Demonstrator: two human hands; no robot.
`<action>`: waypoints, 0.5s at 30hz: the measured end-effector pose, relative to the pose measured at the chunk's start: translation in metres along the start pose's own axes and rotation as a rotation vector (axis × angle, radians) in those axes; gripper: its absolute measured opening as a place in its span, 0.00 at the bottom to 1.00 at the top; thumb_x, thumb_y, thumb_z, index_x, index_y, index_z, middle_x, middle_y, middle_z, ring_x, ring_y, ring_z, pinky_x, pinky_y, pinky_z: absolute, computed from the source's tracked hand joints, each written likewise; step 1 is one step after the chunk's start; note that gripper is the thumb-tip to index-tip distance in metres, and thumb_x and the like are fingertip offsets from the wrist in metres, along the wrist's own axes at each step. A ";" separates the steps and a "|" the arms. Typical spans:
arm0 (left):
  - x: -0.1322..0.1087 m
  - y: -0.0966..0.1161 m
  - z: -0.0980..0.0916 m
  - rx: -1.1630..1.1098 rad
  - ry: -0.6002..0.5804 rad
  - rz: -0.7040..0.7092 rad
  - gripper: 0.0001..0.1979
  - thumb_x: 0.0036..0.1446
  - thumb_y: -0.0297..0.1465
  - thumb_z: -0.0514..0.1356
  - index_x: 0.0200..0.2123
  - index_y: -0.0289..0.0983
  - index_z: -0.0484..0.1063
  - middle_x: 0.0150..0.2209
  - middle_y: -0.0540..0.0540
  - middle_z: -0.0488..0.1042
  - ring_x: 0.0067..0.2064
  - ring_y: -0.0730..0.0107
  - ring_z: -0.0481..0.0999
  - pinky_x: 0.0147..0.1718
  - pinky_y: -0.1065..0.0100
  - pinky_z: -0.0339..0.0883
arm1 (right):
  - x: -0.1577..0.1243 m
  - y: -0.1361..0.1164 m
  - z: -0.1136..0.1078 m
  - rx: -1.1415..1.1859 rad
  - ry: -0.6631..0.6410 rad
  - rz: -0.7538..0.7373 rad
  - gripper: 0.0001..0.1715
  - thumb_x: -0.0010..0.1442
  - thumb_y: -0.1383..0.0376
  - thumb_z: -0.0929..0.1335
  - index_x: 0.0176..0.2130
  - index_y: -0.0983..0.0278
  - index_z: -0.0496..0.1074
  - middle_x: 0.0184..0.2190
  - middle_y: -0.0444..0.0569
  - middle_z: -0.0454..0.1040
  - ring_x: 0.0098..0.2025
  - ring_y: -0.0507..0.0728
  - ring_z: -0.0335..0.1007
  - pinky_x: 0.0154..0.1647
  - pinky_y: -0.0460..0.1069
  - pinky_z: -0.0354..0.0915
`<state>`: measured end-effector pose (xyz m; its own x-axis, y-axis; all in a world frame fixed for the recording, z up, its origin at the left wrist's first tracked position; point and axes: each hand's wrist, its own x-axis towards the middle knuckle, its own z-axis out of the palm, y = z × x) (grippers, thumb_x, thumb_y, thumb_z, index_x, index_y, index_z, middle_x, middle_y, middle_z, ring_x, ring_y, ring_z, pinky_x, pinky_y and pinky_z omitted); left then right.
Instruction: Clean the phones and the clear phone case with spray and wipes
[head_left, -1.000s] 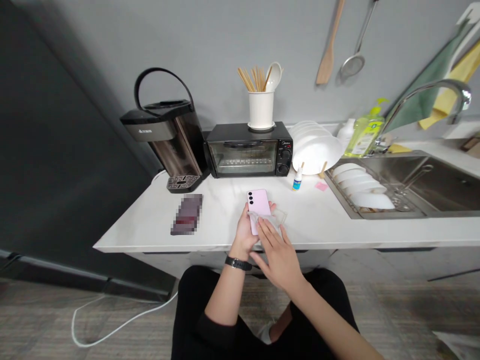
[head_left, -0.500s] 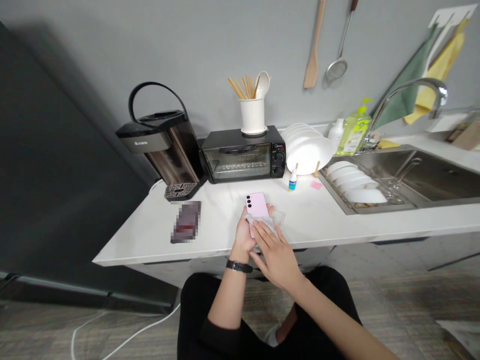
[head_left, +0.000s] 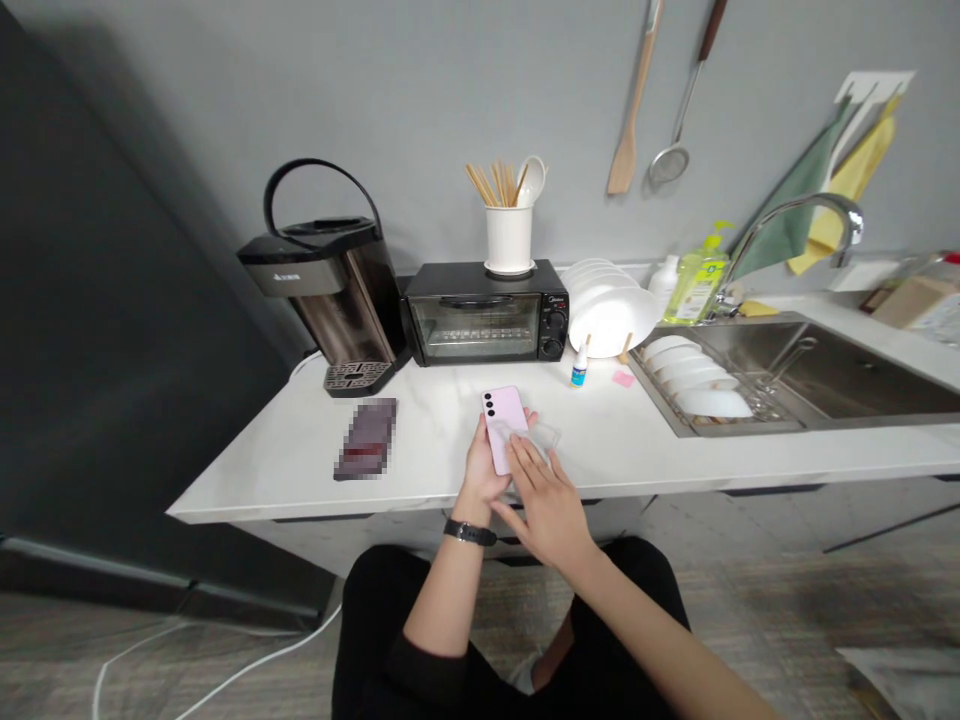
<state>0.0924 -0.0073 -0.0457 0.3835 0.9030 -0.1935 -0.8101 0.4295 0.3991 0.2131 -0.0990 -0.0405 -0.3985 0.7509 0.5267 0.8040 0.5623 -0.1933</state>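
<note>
Supporting a pale pink, rectangular smartphone from beneath, the left hand grasps it with the fingers wrapped behind and the tips showing at the far side. The phone is over the front part of the white, faintly veined table, its back with three dark camera lenses facing up. The right hand is unclenched, fingers extended flat over a thin, translucent whitish sheet on the phone's lower half; the thumb stands apart. The sheet's loose end spreads past the phone's right edge. A black-strapped wristwatch is on the left wrist.

Left of the hands lies a dark, roughly rectangular object with a reddish band; pixel blocks prevent identification. To the right, a small white bottle with a blue label stands upright, a flat pink piece just beside it.

Behind the phone sits a black toaster oven, bearing a white cylindrical holder with wooden sticks and a white spoon. A black-and-brown water dispenser stands to its left; white plates stand in a row to its right. Further right, white bowls rest at the near-left side of a stainless-steel sink.
</note>
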 end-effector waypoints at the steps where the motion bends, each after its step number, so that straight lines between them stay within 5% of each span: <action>1: 0.001 0.000 0.002 -0.005 0.027 0.013 0.32 0.72 0.45 0.49 0.65 0.26 0.68 0.54 0.32 0.80 0.58 0.53 0.79 0.64 0.56 0.66 | 0.008 0.006 -0.001 -0.011 0.003 0.034 0.45 0.74 0.48 0.61 0.75 0.71 0.49 0.74 0.62 0.54 0.75 0.68 0.51 0.74 0.69 0.50; 7: -0.002 -0.004 0.015 -0.030 0.010 0.096 0.23 0.73 0.39 0.50 0.66 0.40 0.69 0.59 0.44 0.79 0.64 0.58 0.75 0.67 0.58 0.62 | 0.076 0.019 -0.001 0.018 -0.017 0.137 0.47 0.73 0.45 0.60 0.73 0.77 0.53 0.74 0.66 0.52 0.76 0.69 0.48 0.75 0.69 0.47; 15: 0.000 0.000 0.010 0.038 -0.014 -0.098 0.32 0.72 0.48 0.49 0.60 0.26 0.73 0.53 0.31 0.81 0.56 0.50 0.80 0.63 0.54 0.67 | -0.010 0.006 -0.009 0.004 -0.079 -0.125 0.49 0.72 0.43 0.62 0.75 0.70 0.50 0.75 0.59 0.53 0.76 0.66 0.48 0.76 0.67 0.48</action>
<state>0.0974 -0.0073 -0.0365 0.4663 0.8566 -0.2207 -0.7510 0.5152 0.4129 0.2257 -0.1069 -0.0392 -0.5287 0.6998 0.4803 0.7444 0.6542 -0.1337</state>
